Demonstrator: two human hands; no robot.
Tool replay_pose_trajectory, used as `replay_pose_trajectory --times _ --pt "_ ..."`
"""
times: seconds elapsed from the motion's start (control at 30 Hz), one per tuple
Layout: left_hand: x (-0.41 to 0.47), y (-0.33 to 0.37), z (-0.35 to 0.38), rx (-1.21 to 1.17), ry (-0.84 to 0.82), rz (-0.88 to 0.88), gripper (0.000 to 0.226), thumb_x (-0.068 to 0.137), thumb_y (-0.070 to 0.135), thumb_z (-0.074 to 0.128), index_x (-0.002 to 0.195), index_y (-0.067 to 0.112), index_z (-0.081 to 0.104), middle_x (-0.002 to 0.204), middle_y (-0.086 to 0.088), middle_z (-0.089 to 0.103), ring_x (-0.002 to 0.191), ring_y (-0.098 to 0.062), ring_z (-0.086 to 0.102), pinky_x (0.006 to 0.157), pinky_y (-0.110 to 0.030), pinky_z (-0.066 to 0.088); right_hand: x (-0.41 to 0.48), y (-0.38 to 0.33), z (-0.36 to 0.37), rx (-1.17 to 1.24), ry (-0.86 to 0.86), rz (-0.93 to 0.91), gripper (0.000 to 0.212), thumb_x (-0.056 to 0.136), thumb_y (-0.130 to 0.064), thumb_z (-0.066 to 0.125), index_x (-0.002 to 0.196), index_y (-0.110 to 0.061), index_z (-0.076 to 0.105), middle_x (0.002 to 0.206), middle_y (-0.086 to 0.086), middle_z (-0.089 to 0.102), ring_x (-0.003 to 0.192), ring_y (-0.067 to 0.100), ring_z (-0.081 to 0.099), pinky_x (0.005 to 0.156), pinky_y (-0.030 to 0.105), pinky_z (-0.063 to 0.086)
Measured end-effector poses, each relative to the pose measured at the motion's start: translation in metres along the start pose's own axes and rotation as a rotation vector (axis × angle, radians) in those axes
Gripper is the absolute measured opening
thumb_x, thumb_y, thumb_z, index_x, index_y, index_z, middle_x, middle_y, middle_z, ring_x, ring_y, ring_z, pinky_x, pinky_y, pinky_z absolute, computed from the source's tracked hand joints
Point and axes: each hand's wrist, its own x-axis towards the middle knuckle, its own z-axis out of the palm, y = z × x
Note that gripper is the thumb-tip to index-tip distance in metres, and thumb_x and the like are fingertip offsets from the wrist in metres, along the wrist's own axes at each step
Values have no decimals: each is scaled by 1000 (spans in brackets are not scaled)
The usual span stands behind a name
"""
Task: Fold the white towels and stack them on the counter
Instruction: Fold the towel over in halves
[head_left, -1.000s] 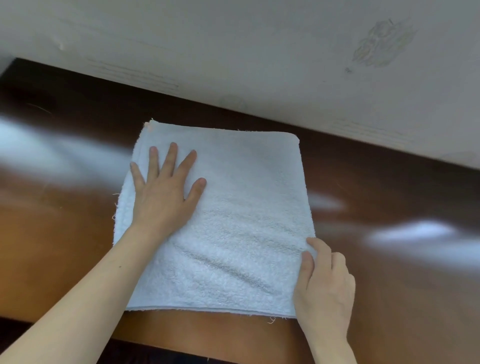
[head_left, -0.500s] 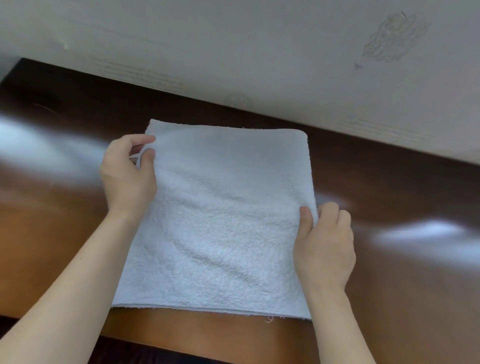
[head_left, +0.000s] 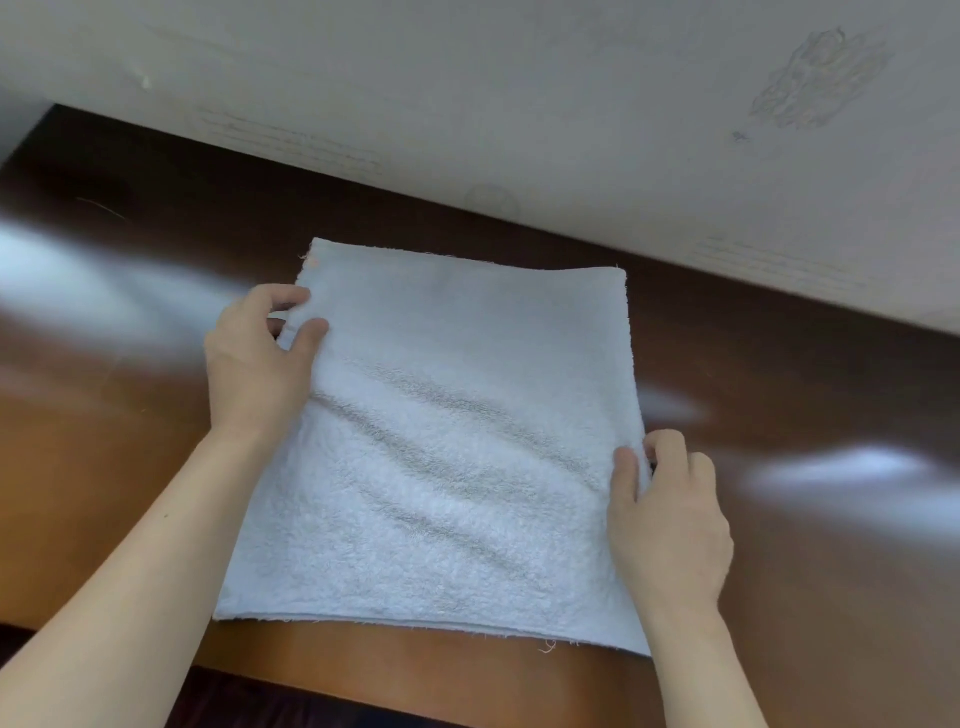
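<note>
A white terry towel (head_left: 447, 447), folded into a rough square, lies on the glossy brown counter (head_left: 779, 597). My left hand (head_left: 254, 364) pinches the towel's left edge near the far left corner, thumb on top and fingers curled beneath. My right hand (head_left: 670, 525) grips the right edge about midway along, thumb pressed on the cloth. Diagonal wrinkles run across the towel between the two hands. No other towel is in view.
A pale wall (head_left: 519, 104) with scuff marks rises directly behind the counter. The counter's near edge (head_left: 415, 691) runs just below the towel, with dark space beneath it. Bright light reflections lie on the wood at left and right.
My left hand went from lying flat on the towel to pinching its left edge. My right hand slid farther up the right edge and closed on it; wrinkles appeared.
</note>
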Motion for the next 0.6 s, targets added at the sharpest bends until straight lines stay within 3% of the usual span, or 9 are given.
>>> replay_pose_trajectory --times 0.27,0.33,0.43,0.6 --pt "11 7 5 -90 25 -31 29 92 31 69 119 25 58 104 14 60 85 1 55 68 0 38 21 3 -6 106 -56 52 22 95 -44 49 85 -24 47 86 -5 49 66 14 50 63 34 39" --pt "20 9 9 -39 4 7 31 94 30 66 123 25 57 110 11 60 93 -4 56 78 -9 41 28 0 -8 150 -54 40 23 95 -47 49 88 -25 49 86 -7 51 69 10 50 63 33 38" --pt "34 7 14 85 -19 75 29 96 26 63 124 25 60 118 3 62 109 -20 56 91 -36 48 39 -1 -4 171 -71 -33 19 97 -42 49 90 -25 49 87 -5 50 70 10 50 63 34 41" --pt "41 8 18 127 -29 176 28 98 13 58 124 22 64 121 3 63 113 -24 54 97 -37 46 39 2 5 116 -11 -82 22 97 -39 48 84 -22 45 80 -5 47 63 16 50 54 32 36"
